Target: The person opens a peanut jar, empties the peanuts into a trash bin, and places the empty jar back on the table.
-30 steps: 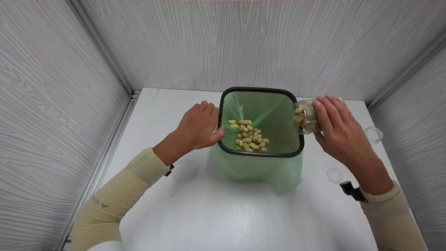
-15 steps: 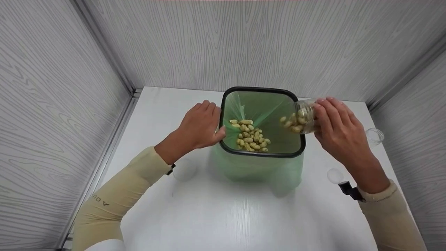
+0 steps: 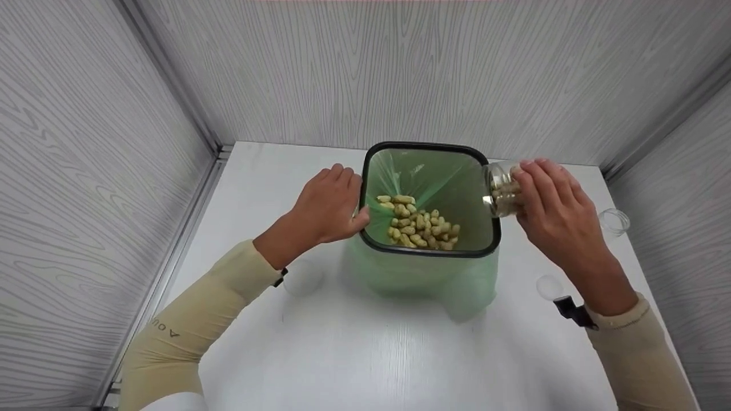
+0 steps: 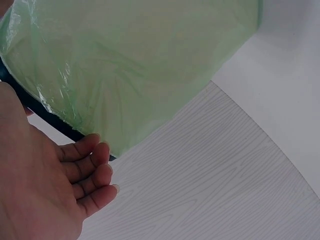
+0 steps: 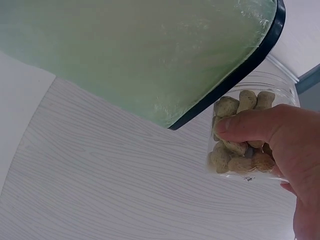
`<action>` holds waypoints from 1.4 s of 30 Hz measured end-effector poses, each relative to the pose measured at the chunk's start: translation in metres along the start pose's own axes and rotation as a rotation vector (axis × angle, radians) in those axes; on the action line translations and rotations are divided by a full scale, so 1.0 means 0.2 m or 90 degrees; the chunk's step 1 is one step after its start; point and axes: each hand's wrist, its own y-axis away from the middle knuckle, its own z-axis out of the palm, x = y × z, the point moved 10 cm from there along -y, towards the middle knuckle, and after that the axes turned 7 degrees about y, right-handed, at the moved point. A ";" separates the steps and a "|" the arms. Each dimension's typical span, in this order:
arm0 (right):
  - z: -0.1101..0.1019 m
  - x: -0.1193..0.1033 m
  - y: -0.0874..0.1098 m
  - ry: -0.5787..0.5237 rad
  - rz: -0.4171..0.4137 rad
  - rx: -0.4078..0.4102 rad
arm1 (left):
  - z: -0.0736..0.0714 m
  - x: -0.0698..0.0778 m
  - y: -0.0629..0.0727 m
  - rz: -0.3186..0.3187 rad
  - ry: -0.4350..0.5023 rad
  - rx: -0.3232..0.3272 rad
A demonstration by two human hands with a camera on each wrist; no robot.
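A trash bin with a black rim (image 3: pixel 431 253) and a green bag (image 3: pixel 422 277) over its sides stands on the white table. Unshelled peanuts (image 3: pixel 420 228) lie heaped inside, toward the left and front. My left hand (image 3: pixel 331 205) holds the bin's left rim, thumb over the edge and curled fingers outside, as the left wrist view shows against the bag (image 4: pixel 140 85). My right hand (image 3: pixel 557 214) grips a clear jar (image 3: pixel 500 174), tipped sideways with its mouth at the right rim. Several peanuts (image 5: pixel 240 162) remain in the jar, the thumb lying across its side.
Another clear jar (image 3: pixel 614 221) stands right of my right hand. A clear round lid (image 3: pixel 549 287) lies on the table (image 3: pixel 371 354) near the right wrist, and a faint clear disc (image 3: pixel 302 278) near the left. Grained panels (image 3: pixel 365 74) enclose the table.
Peanuts have slid from the tipped jar into the bin, so the heap has spread to the right and the jar holds fewer. Both hands have stayed nearly in place.
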 end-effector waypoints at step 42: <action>-0.01 -0.06 0.00 0.069 -0.075 0.017 | 0.02 -0.01 0.00 -0.015 0.005 -0.027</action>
